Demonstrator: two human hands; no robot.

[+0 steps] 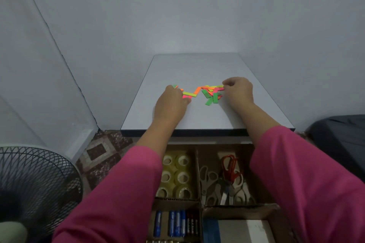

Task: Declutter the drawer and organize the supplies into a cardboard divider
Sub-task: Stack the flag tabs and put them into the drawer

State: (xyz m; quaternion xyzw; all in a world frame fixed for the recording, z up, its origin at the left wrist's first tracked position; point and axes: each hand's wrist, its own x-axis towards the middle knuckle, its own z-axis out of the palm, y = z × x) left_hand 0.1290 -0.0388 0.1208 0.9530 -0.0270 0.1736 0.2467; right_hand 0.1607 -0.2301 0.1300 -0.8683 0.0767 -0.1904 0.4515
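Several small neon paper strips (209, 94), green, orange, pink and yellow, lie scattered on a white tabletop (201, 116). My left hand (173, 102) lies over the strips at the left end, fingers curled on them. At the right end of the pile, my right hand (238, 90) pinches strips between its curled fingers. Below the table's front edge sits the cardboard divider (197, 173) in the open drawer. Its compartments hold clear tape rolls (175, 175), scissors (227, 181), and blue and dark batteries (175, 223).
A black fan grille (35, 179) stands at the lower left on a patterned floor (102, 152). A dark bag or bin (339, 144) sits at the right. The table backs against a grey wall. A blue-and-white item (237, 231) fills the divider's lower right compartment.
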